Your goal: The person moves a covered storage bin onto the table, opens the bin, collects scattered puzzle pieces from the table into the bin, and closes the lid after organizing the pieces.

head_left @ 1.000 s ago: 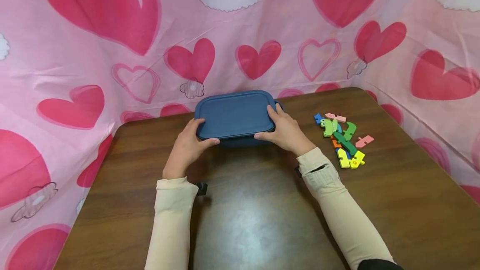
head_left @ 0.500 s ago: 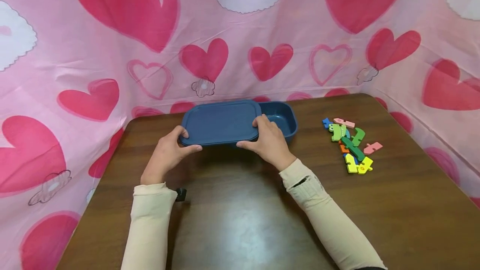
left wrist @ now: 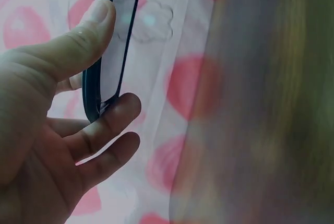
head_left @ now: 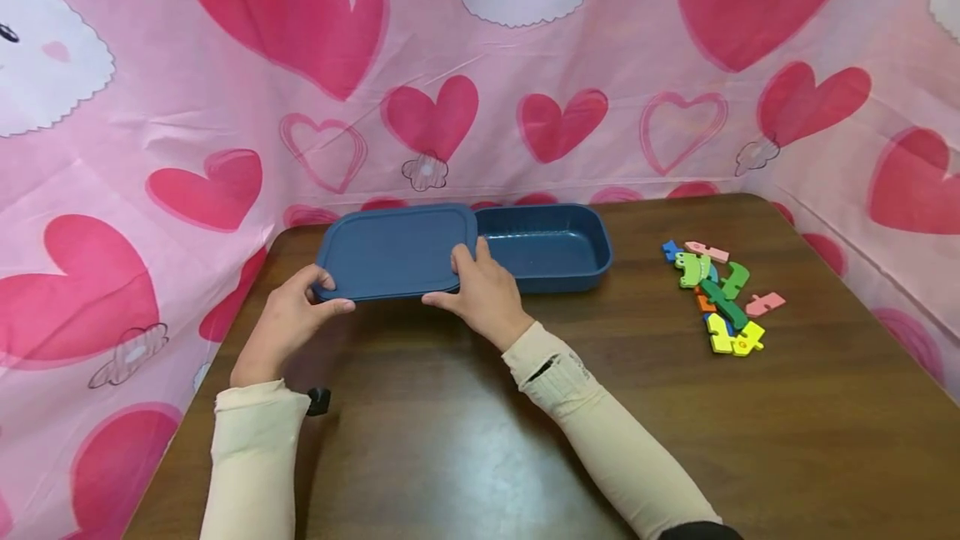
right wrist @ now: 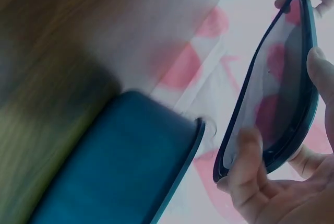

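A dark blue rectangular lid [head_left: 397,252] with rounded corners is held between both hands, left of the box it matches. My left hand [head_left: 281,327] grips its near left corner, thumb along the front edge and fingers around the side; the left wrist view shows the lid's edge [left wrist: 93,88] between thumb and fingers. With the right hand [head_left: 487,294] I pinch the near right corner. In the right wrist view the lid's glossy underside [right wrist: 271,78] faces the camera, raised beside the box wall [right wrist: 120,156]. The uncovered blue box [head_left: 562,283] stands on the table.
Several colourful wooden puzzle pieces lie in a loose pile at the right, among them a green crocodile head [head_left: 692,270], a dark green piece [head_left: 723,304] and a pink piece [head_left: 765,304]. The brown table [head_left: 465,440] meets a pink heart-patterned cloth [head_left: 442,48] behind.
Both hands have lifted the lid off the box and carried it left, so the box's inside has come into sight. The box and puzzle pieces stay where they were.
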`<state>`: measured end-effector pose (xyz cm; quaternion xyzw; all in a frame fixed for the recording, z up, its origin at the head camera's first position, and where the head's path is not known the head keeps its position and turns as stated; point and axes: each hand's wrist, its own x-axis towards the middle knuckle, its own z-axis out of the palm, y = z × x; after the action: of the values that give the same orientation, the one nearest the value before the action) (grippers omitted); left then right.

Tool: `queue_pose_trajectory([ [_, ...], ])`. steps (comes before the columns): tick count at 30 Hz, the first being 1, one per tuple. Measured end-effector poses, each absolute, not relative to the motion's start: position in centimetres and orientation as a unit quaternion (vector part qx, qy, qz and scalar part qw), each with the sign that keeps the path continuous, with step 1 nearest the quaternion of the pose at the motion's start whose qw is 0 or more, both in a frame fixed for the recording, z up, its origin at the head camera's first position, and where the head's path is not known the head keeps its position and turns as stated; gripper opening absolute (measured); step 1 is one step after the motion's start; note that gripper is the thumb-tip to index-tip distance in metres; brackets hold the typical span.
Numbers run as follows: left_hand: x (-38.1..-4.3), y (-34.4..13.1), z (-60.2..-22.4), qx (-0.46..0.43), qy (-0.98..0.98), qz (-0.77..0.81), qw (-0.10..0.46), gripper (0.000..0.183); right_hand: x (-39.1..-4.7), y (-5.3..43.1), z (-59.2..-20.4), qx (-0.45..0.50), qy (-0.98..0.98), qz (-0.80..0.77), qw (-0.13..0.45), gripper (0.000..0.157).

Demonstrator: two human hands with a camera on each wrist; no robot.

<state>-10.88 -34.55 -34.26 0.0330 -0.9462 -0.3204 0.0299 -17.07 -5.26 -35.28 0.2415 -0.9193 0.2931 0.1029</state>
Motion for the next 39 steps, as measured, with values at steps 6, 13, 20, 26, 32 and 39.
queue_pose_trajectory([
  [6,-9.9,-36.8,-34.8,0.048,-0.952,-0.302,0.029,0.048,-17.4,-8.4,-35.7,0.271,-0.924,0.250,0.101,0.059],
  [13,-10.6,-38.1,-35.4,0.034,-0.964,-0.264,0.017,0.042,-18.5,-10.5,-36.7,0.270,-0.934,0.228,0.052,0.055],
  [20,-12.5,-38.3,-36.5,0.035,-0.969,-0.240,-0.050,0.039,-19.4,-11.5,-38.2,0.245,-0.945,0.211,-0.047,0.065],
  [26,-14.3,-38.2,-37.4,0.030,-0.970,-0.220,-0.095,0.038,-20.2,-12.1,-39.0,0.221,-0.954,0.181,-0.095,0.080],
  [32,-14.7,-37.9,-38.1,0.022,-0.976,-0.186,-0.110,0.034,-20.1,-12.9,-39.2,0.230,-0.956,0.141,-0.114,0.076],
  [39,-14.2,-37.5,-38.0,0.036,-0.979,-0.170,-0.110,0.035,-20.0,-13.3,-39.1,0.235,-0.955,0.127,-0.126,0.068],
])
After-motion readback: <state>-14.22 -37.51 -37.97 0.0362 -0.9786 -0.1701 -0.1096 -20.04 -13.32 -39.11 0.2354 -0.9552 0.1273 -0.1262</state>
